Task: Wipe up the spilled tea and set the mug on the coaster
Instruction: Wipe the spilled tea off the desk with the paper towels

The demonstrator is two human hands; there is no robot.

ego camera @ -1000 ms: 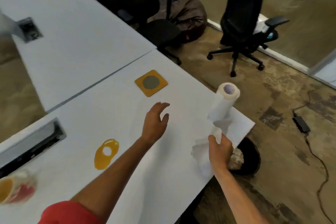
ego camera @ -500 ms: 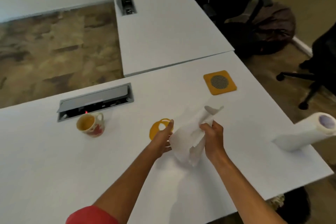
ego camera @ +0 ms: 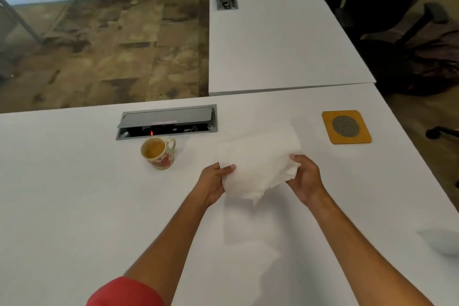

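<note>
A white paper towel [ego camera: 260,164] is spread between my two hands over the white desk [ego camera: 74,206]. My left hand [ego camera: 213,182] pinches its left edge and my right hand [ego camera: 304,177] grips its right edge. The towel hides the spilled tea. A cream mug [ego camera: 159,153] with red hearts stands upright to the left, with tea inside. The yellow coaster [ego camera: 346,126] with a grey mesh centre lies to the far right of the towel, bare.
An open grey cable box [ego camera: 166,123] is set into the desk just behind the mug. A second desk [ego camera: 273,32] adjoins at the back. The paper towel roll's end [ego camera: 442,242] shows at the right edge. Black office chairs [ego camera: 387,7] stand at right.
My view swung left from the roll to the mug. Both hands brought the torn towel over the yellow tea spill, which is now covered. My left hand took hold of the towel.
</note>
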